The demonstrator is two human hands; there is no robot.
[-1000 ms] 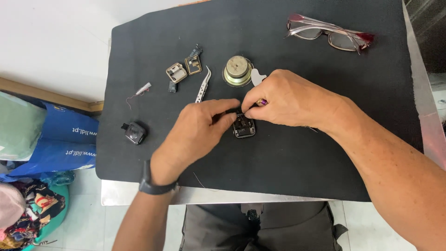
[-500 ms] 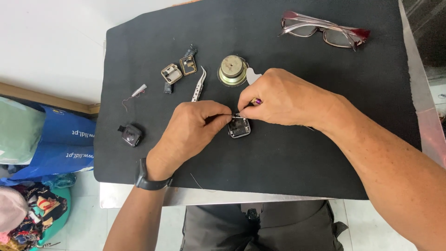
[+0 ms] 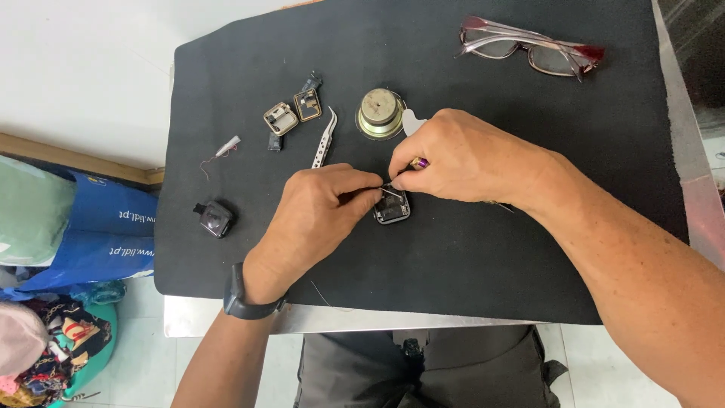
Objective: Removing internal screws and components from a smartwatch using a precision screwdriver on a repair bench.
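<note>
small dark watch case (image 3: 393, 208) lies flat on black mat (image 3: 453, 75) of worktop, mid-front | meets left hand (image 3: 317, 219) at 3 o'clock, right hand (image 3: 461, 166) at 7 o'clock, both touching | long axis 12–6 | left fingers pinched on its edge; right pinches thin tool (image 3: 418, 163), tip at case top

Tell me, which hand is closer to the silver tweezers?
Left. The left hand sits just below the tweezers, its knuckles close to their lower end. The right hand is farther off to their right, beside the round metal part.
</note>
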